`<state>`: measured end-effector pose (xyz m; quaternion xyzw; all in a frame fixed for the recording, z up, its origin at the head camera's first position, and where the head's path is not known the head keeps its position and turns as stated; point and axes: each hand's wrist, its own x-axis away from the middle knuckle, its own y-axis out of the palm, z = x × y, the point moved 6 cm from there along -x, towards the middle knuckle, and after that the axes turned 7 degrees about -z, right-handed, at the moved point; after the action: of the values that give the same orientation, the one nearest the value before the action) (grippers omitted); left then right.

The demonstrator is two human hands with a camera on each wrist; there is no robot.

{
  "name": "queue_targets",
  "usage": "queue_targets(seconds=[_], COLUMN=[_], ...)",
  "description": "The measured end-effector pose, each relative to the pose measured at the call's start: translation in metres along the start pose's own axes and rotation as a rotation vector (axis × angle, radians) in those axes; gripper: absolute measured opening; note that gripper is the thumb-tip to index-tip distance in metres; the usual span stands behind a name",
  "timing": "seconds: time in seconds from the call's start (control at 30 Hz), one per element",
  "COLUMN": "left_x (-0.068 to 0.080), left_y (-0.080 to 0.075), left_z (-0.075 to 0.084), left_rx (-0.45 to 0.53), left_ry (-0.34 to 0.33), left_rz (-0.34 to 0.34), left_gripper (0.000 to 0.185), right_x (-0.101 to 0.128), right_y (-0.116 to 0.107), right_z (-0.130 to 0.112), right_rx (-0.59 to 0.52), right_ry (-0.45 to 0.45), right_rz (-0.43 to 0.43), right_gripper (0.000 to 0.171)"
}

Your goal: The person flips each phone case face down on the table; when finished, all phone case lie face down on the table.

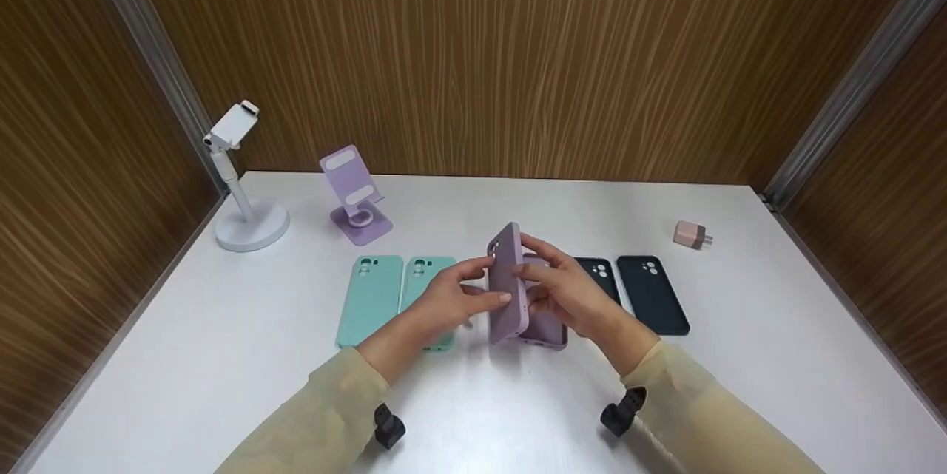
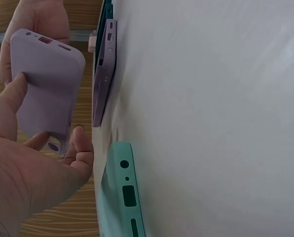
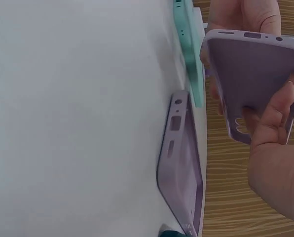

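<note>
Both hands hold one lilac phone case (image 1: 509, 282) up on its edge above the white table (image 1: 222, 356). My left hand (image 1: 451, 300) grips it from the left with thumb and fingers (image 2: 80, 148); my right hand (image 1: 566, 293) grips it from the right, thumb (image 3: 275, 111) inside the case (image 3: 250, 74). A second lilac case (image 1: 547, 330) lies flat on the table under the hands. In the left wrist view the held case (image 2: 46, 84) shows its smooth back, and the flat lilac case (image 2: 103, 74) lies beyond.
Two mint cases (image 1: 370, 300) lie side by side at the left, two dark cases (image 1: 651, 293) at the right. A white phone stand (image 1: 240, 185) and a lilac stand (image 1: 354, 197) sit at the back left. A small pink charger (image 1: 692, 235) sits back right. Wooden walls enclose the table.
</note>
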<state>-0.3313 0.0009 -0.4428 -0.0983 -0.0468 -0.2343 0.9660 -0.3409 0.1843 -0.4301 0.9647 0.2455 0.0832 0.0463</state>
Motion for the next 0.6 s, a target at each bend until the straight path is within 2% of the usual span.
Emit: queue_targets(seconds=[0.13,0.27,0.47,0.6], left_x=[-0.002,-0.004,-0.002,-0.001], left_y=[-0.007,-0.015,-0.029,-0.037], left_z=[0.001,-0.002,-0.007,-0.008], left_rx=[0.047,0.051,-0.003,-0.023], left_ry=[0.014,0.0,-0.014,-0.016], left_rz=[0.025,0.067,0.16,0.199], left_gripper=[0.072,0.07,0.065,0.062], right_x=[-0.002,-0.005,-0.006,-0.008], right_y=[0.003,0.005,0.005,0.004], right_z=[-0.003,-0.002,0.005,0.011], right_rx=[-0.061,-0.081,-0.061,-0.012], right_ry=[-0.018,-0.013,0.029,0.053], right_rz=[-0.009,-0.017,-0.012,0.009], right_gripper=[0.066,0.066,0.064,0.062])
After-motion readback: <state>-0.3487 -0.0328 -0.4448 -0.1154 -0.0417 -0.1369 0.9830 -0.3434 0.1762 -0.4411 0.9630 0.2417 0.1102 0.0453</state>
